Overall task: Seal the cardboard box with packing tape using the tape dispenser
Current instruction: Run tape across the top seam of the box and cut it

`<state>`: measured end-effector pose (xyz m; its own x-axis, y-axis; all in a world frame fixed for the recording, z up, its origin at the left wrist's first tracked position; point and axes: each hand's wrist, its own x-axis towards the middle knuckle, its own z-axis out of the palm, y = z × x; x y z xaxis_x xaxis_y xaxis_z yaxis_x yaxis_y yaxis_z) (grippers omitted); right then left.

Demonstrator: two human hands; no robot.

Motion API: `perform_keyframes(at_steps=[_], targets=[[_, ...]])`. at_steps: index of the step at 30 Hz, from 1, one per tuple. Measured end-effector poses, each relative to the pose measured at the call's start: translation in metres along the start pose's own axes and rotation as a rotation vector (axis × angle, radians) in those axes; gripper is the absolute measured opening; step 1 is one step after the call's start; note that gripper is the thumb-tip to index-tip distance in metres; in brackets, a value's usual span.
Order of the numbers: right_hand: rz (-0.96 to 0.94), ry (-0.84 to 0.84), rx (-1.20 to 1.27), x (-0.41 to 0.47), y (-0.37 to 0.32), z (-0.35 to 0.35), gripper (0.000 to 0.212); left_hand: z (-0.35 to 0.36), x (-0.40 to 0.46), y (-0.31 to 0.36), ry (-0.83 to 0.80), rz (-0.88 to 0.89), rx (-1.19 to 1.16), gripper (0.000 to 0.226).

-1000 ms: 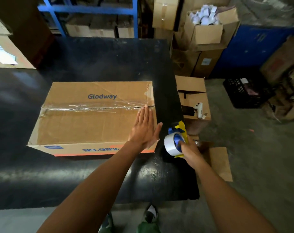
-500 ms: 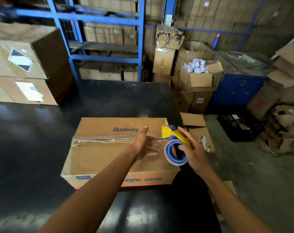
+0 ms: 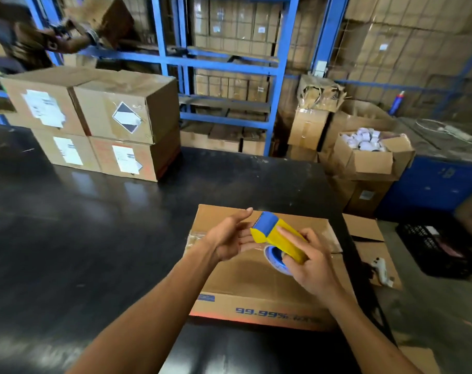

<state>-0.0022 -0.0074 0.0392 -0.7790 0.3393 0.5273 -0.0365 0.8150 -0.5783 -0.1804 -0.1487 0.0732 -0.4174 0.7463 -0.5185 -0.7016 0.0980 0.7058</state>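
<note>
My right hand (image 3: 314, 265), grasping the tape dispenser (image 3: 279, 240), has lifted it over the cardboard box (image 3: 245, 282) at lower centre; my left hand (image 3: 233, 237) has left the lid, fingers released; another strip seems next.

Box (image 3: 259, 279) on the table (image 3: 94, 238), near its right edge. Both hands above the box: left hand (image 3: 229, 236) to the left, right hand (image 3: 310, 263) to the right, tape dispenser (image 3: 279, 238) between them. Stacked boxes (image 3: 100, 122) far back on the left of the table. Shelves (image 3: 229, 63) behind the table. Open box of rolls (image 3: 369, 152) to the right, past the table.
</note>
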Motion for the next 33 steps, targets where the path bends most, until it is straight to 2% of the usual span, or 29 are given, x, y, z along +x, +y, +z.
perform_keyframes(at_steps=[3,5,8,10,14,19,24,28,33], targets=[[-0.012,-0.042,0.087,0.019,-0.001,0.015,0.054,-0.01,-0.001,0.009,0.092,0.044,0.03,0.016],[-0.032,-0.119,0.073,0.036,0.001,0.021,0.054,-0.013,-0.003,0.015,0.198,0.111,0.08,0.016],[-0.013,-0.263,0.034,0.06,0.001,0.03,0.053,-0.024,0.008,0.018,0.46,0.273,0.17,0.015],[0.013,-0.318,0.016,0.075,0.001,0.037,0.053,-0.036,0.014,0.018,0.608,0.312,0.187,0.008],[-0.038,-0.442,-0.055,0.093,0.005,0.036,0.052,-0.049,0.016,0.01,0.667,0.3,0.146,0.006],[-0.066,-0.48,-0.101,0.1,0.048,0.005,0.042,-0.104,0.005,0.018,0.854,0.354,0.135,0.018],[-0.106,-0.585,-0.297,0.105,0.058,0.012,0.045,-0.11,0.017,-0.009,1.033,0.401,0.302,0.014],[-0.152,-0.653,-0.423,0.104,0.058,0.025,0.042,-0.114,0.025,-0.023,1.1,0.323,0.258,0.015],[-0.19,-0.698,-0.46,0.11,0.056,0.034,0.042,-0.125,0.038,-0.026,1.122,0.301,0.245,0.013]])
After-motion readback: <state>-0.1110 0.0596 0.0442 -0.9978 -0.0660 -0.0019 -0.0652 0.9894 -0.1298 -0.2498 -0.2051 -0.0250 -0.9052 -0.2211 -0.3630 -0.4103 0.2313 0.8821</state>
